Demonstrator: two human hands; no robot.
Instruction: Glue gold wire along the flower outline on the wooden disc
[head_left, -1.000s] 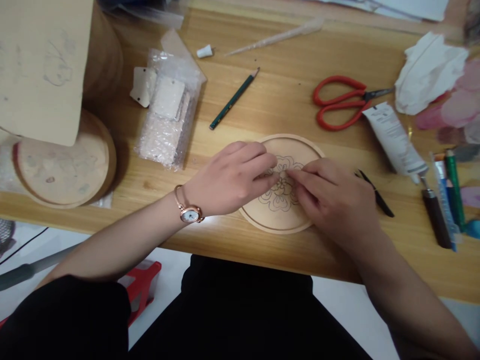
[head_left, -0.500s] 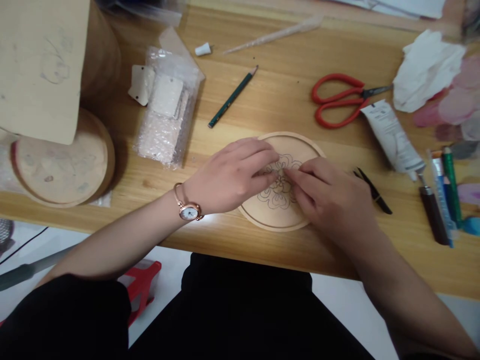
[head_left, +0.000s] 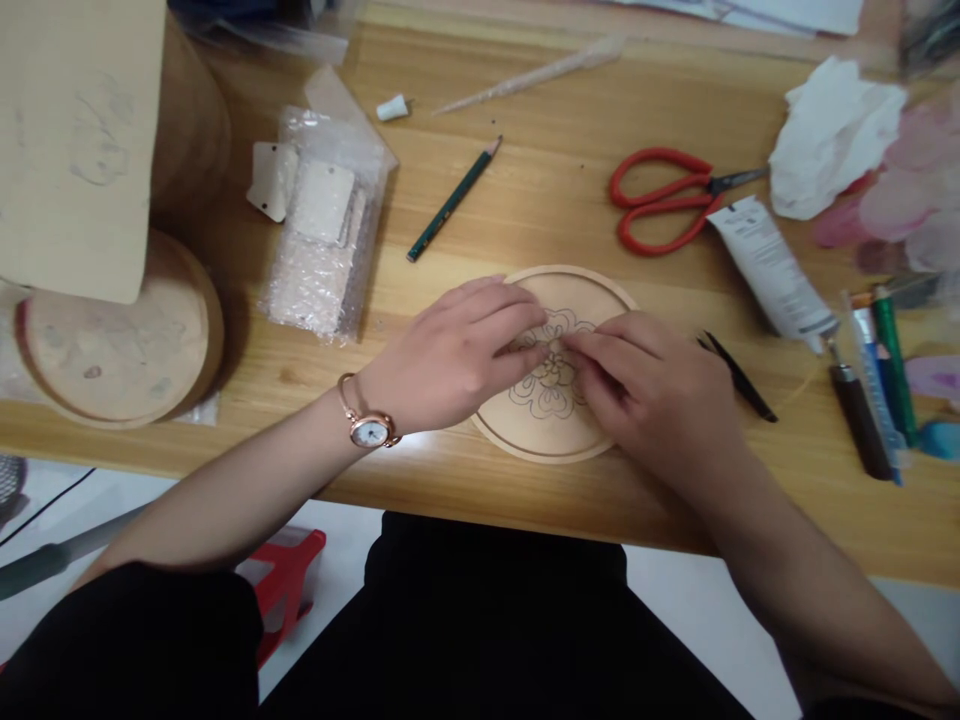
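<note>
Fingers of both hands curl inward and nearly meet at the centre of a round tan disc, their tips down on its surface; whether they pinch anything small there cannot be seen (the hands hide the spot). The left hand, wearing a rose-gold wristwatch, comes in from 9 o'clock, and the right hand from 4 o'clock. The disc lies flat on a wooden table, near its front edge, with a line-drawn flower at its middle, partly under the fingertips. Taking the disc as the dial, a green pencil lies at 11 o'clock, red-handled scissors at 1 o'clock, a white squeeze tube at 2 o'clock, and black tweezers just beside the right hand at 3 o'clock. Farther out at 3 o'clock lies a dark-handled tool. A bubble-wrap bag holding pale squares sits at 10 o'clock, and a thick wooden round at 9 o'clock, well apart.
</note>
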